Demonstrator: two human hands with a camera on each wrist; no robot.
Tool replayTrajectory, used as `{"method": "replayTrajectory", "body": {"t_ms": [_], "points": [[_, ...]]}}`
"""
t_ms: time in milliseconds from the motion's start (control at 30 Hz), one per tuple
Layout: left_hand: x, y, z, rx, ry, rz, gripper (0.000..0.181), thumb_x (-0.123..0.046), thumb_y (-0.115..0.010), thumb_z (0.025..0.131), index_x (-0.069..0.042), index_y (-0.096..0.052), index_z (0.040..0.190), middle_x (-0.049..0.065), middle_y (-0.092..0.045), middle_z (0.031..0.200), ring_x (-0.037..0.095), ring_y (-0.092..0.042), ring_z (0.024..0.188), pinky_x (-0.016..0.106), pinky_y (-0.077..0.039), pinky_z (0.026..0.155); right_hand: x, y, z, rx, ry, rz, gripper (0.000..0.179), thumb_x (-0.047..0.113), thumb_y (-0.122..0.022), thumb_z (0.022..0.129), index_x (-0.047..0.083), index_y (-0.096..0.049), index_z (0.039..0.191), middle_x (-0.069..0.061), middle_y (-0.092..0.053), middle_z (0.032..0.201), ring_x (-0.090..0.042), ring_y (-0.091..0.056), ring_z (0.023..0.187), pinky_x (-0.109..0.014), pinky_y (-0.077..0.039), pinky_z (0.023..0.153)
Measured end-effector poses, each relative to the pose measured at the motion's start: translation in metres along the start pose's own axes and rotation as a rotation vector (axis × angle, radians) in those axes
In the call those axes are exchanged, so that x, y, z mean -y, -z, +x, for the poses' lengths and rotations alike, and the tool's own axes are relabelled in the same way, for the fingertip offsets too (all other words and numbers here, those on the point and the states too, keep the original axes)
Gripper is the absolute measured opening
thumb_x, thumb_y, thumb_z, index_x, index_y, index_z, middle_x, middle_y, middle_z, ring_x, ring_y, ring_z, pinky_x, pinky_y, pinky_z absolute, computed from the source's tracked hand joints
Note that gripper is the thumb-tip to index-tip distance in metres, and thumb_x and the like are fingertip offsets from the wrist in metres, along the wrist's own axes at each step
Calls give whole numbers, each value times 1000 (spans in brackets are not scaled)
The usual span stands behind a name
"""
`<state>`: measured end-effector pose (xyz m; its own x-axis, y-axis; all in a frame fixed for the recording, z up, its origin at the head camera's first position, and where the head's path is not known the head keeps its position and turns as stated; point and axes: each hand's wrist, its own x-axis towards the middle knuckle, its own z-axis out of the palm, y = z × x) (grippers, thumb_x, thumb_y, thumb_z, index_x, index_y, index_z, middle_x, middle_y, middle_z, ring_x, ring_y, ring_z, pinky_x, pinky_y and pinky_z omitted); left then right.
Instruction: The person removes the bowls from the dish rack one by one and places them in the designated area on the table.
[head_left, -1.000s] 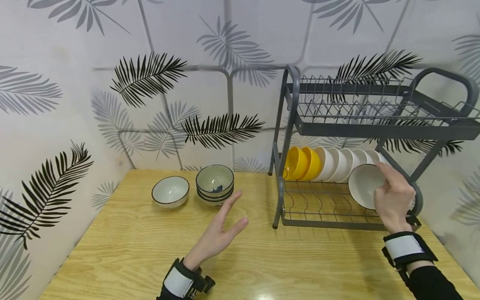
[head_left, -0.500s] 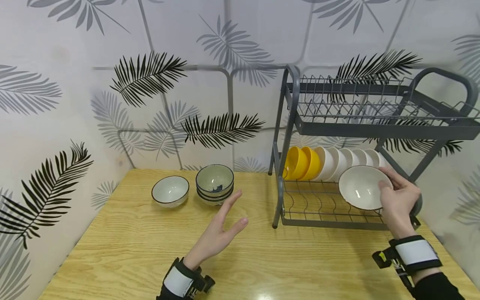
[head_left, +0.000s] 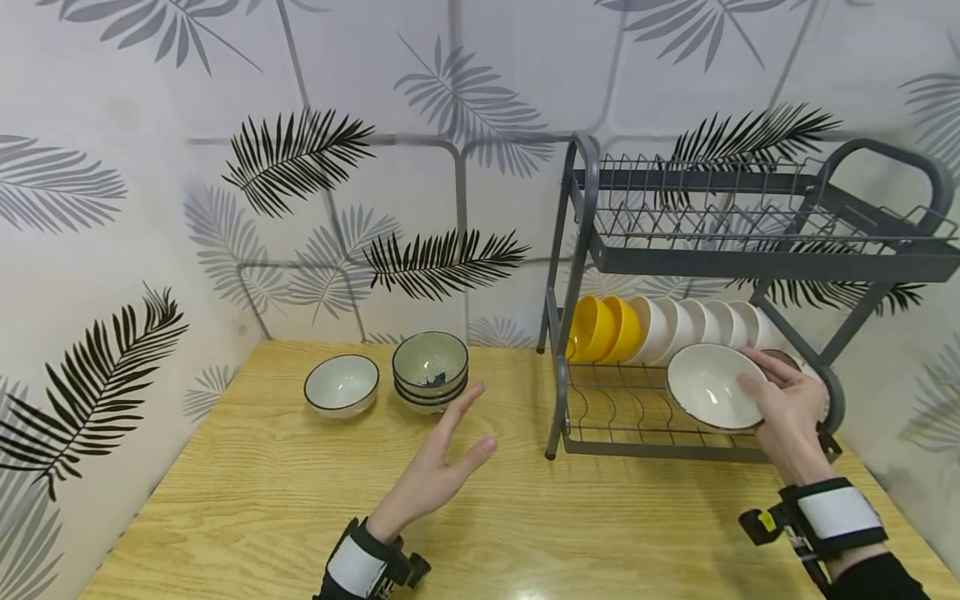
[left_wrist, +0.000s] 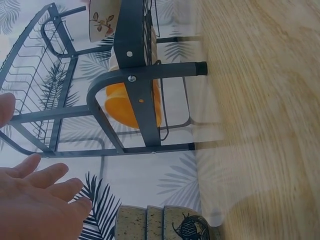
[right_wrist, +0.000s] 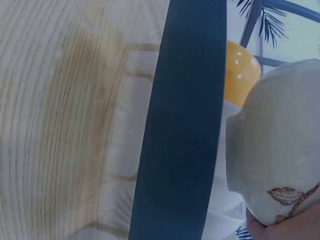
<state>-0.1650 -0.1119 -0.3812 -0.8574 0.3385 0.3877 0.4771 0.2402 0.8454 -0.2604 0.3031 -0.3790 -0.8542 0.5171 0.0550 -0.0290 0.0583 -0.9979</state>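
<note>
A white bowl (head_left: pixel 707 387) is pinched by the right hand (head_left: pixel 793 408), low by the rack (head_left: pixel 750 264), seemingly being positioned; clearance from the front bar (head_left: pixel 660 449) is called for. The left hand's (head_left: pixel 431 475) fingers are spread.

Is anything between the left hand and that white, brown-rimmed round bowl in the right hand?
Yes, partly: seen from the left wrist, the dark grey metal rack's side frame covers part of the white bowl. The left hand is outside that frame; the right hand grips the bowl directly.
</note>
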Motion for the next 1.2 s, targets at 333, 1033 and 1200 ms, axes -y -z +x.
{"method": "replayTrajectory", "body": {"t_ms": [333, 1033, 1200], "points": [[-4, -2, -1, -15, -71, 40, 64, -8, -58, 94, -3, -27, 149, 16, -27, 154, 34, -23, 139, 65, -20, 108, 22, -10, -36, 363, 47, 143, 36, -11, -63, 85, 13, -73, 110, 17, -69, 83, -3, -66, 70, -23, -58, 50], [-6, -9, -4, 44, -284, 186, 64, -21, -59, 95, -11, -27, 150, 8, -23, 157, 31, -16, 142, 64, -22, 108, 29, -42, -67, 586, 105, 142, 27, -5, -67, 85, 9, -74, 107, 12, -73, 91, -9, -68, 77, -25, -60, 58], [-11, -11, -6, 52, -313, 219, 64, -21, -59, 95, -10, -28, 150, 9, -23, 157, 30, -16, 142, 64, -22, 108, 30, -47, -75, 621, 102, 185, 28, -7, -65, 85, 13, -76, 103, 9, -73, 92, -11, -69, 78, -27, -60, 58]]}}
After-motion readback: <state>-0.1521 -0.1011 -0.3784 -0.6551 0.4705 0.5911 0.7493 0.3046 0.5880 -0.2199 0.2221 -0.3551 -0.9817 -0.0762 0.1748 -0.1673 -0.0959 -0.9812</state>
